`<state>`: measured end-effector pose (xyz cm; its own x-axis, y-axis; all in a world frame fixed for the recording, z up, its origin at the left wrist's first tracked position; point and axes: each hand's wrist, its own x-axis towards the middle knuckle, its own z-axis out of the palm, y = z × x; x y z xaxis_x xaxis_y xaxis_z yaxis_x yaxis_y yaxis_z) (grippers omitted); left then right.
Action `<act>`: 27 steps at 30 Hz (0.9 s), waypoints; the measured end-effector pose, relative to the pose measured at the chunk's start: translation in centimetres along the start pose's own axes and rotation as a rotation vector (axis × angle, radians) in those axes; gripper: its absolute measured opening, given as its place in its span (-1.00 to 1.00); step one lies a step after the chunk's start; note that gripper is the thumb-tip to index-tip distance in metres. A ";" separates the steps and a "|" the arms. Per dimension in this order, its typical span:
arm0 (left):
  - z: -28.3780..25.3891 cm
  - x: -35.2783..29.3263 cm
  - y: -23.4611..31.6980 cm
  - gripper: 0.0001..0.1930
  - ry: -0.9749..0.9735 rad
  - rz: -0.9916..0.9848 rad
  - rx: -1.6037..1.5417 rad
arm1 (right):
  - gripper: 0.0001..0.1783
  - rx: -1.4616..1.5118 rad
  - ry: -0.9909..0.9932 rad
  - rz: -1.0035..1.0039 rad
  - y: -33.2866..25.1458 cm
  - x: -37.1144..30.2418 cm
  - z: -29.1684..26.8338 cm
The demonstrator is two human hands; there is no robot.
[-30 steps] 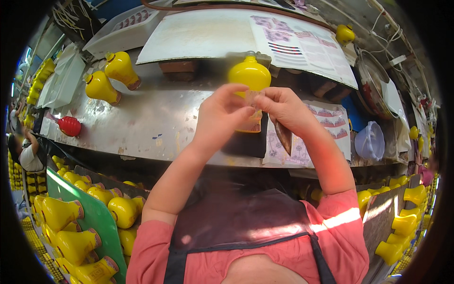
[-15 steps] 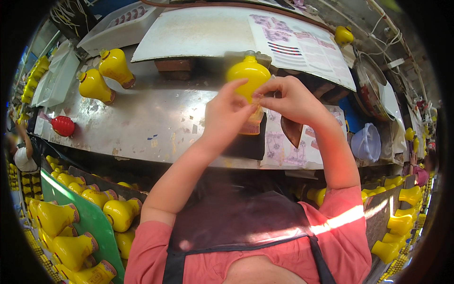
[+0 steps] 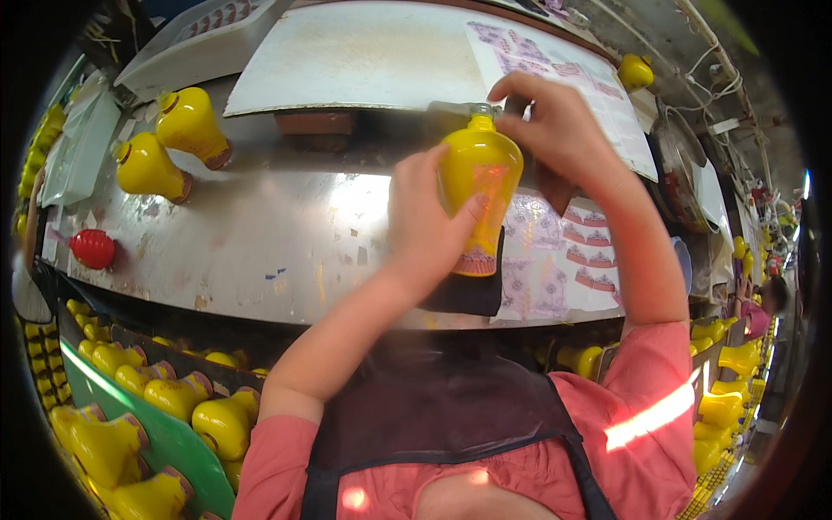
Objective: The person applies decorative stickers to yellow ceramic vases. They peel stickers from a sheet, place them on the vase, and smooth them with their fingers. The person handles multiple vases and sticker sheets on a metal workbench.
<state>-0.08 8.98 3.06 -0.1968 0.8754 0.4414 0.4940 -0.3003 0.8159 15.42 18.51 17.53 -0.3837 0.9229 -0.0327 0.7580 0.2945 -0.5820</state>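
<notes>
A glossy yellow bottle point(image 3: 496, 160) stands out in front of me, its neck pointing away. A reddish decal shows on its front, and a patterned band rings its base. My left hand point(image 3: 425, 208) wraps the bottle's left side, thumb across the front. Beside the neck is my right hand point(image 3: 555, 121), its fingers arched and apart from the thumb; whether they touch the neck I cannot tell. A black pad point(image 3: 468, 299) lies under the base. Close to my right wrist is a brown pointed piece point(image 3: 555, 195), partly hidden, over printed decal sheets point(image 3: 535, 247).
A white board point(image 3: 364, 56) propped on a brick point(image 3: 314, 122) spans the back of the metal bench point(image 3: 286, 225). Further left are two yellow bottles point(image 3: 149, 169), a red ribbed squeeze bottle point(image 3: 92, 249) and a white tray point(image 3: 195, 48). Racked yellow bottles point(image 3: 225, 425) flank me below.
My left hand has gone from beside my right fingertips to gripping the bottle's side. My right hand has moved up to the neck, its fingers parted from their pinch.
</notes>
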 end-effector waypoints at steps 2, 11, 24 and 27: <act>0.1 -0.2 -0.8 -0.24 -0.067 0.006 -0.028 | -0.77 -0.019 0.015 0.092 -0.2 2.6 -1.6; -1.0 -0.1 -2.5 -0.05 -0.326 0.061 -0.052 | -0.82 -0.040 -0.061 -0.424 3.8 15.4 -1.8; -9.1 9.5 -3.9 -0.32 0.101 0.054 0.017 | -0.70 -0.123 -0.342 -0.128 -2.2 13.8 -0.8; -12.6 14.9 -4.5 -0.38 0.331 -0.185 -0.144 | -0.77 -0.193 -0.237 -0.212 -4.3 12.6 -1.0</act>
<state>-15.92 18.55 10.71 -0.5451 0.7573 0.3596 0.3060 -0.2196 0.9263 7.92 29.09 20.43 -0.6374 0.7597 -0.1285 0.7254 0.5354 -0.4326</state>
